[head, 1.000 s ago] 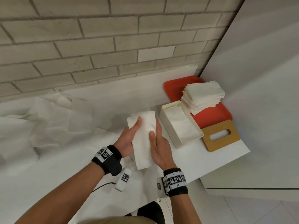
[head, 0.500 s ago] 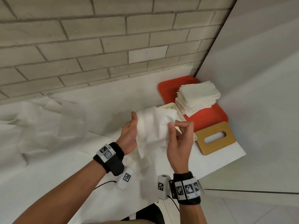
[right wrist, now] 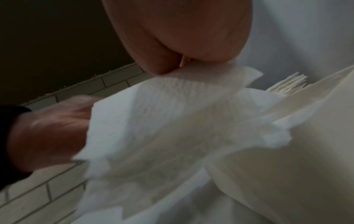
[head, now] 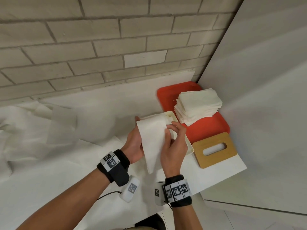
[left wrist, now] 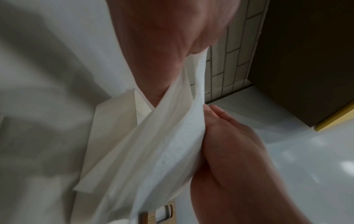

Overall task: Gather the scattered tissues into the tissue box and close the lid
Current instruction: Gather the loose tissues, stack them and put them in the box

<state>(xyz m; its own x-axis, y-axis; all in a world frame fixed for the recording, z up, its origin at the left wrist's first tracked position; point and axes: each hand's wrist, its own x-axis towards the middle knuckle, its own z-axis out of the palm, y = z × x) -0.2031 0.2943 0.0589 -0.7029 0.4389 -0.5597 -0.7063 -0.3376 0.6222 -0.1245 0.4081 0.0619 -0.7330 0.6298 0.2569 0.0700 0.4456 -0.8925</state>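
Note:
Both hands hold one white tissue [head: 152, 138] in the air just left of the cream tissue box [head: 189, 143]. My left hand [head: 134, 141] supports its left edge, fingers behind the sheet. My right hand [head: 174, 141] pinches the right edge between thumb and fingers. The tissue [left wrist: 172, 144] [right wrist: 172, 121] fills both wrist views, and the box [right wrist: 287, 151] shows close at the right of the right wrist view. The wooden lid [head: 214, 149] with its slot lies flat beside the box. A stack of folded tissues [head: 197, 106] rests on the red tray [head: 167, 95]. The box interior is mostly hidden by my hands.
Loose white tissues [head: 61, 123] lie spread over the left of the white table [head: 216, 173]. A brick wall [head: 99, 47] stands behind and a white panel [head: 265, 80] to the right. The table's right edge drops off past the lid.
The tissue, pressed flat on the table a second ago, has been lifted and carried right toward the box. My right hand went from lying flat on it to pinching its edge.

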